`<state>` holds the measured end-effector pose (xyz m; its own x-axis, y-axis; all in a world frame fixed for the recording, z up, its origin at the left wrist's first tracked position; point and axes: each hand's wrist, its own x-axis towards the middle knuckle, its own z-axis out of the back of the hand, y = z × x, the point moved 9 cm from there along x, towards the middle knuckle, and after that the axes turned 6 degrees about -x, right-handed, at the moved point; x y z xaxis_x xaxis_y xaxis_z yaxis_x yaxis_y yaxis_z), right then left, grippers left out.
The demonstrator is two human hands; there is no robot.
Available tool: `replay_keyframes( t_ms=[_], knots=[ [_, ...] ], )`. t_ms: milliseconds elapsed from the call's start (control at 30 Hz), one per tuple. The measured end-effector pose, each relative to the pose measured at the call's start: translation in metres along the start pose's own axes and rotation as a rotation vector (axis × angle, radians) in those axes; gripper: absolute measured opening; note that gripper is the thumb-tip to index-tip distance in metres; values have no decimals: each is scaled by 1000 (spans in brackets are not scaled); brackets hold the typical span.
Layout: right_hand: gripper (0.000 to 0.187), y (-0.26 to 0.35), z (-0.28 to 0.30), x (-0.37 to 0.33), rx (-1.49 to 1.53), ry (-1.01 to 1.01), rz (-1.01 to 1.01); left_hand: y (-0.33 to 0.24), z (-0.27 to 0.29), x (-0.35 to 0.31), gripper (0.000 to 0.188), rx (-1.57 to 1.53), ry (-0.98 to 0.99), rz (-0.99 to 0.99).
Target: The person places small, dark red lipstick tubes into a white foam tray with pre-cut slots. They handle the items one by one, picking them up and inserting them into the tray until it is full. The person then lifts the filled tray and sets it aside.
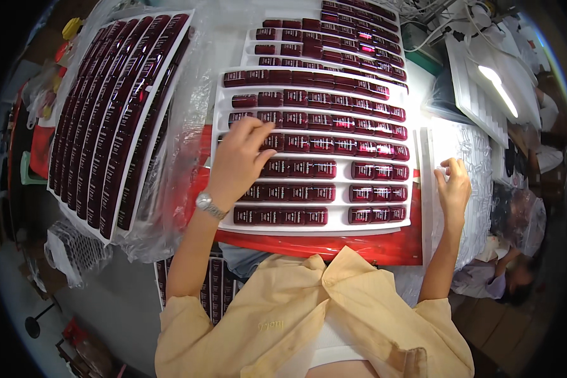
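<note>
Left hand [241, 151] is over the white tray [342, 194] mid-frame, thumb and fingertips apart, close to the dark red bottles [321, 145], can't tell if touching. Right hand [455, 188] is curled near clear plastic packaging [477, 195] right of center, can't tell if it's pinching anything.

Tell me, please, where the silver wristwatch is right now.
The silver wristwatch is left of centre in the head view, worn just below the left hand, by the central white tray.
</note>
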<state>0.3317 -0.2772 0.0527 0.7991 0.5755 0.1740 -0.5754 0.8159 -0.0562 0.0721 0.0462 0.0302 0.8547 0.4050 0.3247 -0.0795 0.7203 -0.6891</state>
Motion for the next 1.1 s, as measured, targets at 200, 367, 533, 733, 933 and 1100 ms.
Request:
replay_keyframes(
  t_ms=[200,367,533,733,933,1100],
  knots=[
    [10,-12,42,3,322,-328,-299,31,44,-15,34,169,-1,47],
    [9,149,53,0,1253,-67,-17,-18,19,-24,37,-301,-113,227],
    [11,251,74,-29,942,-171,517,-41,-13,-34,41,-660,-216,219],
    [24,126,41,5,843,41,203,-17,45,-30,35,108,-213,105],
    [28,-32,11,17,-147,-13,141,19,19,-9,35,105,78,58],
    [20,-33,20,9,48,-31,125,-47,14,49,27,281,38,-99]
  ],
)
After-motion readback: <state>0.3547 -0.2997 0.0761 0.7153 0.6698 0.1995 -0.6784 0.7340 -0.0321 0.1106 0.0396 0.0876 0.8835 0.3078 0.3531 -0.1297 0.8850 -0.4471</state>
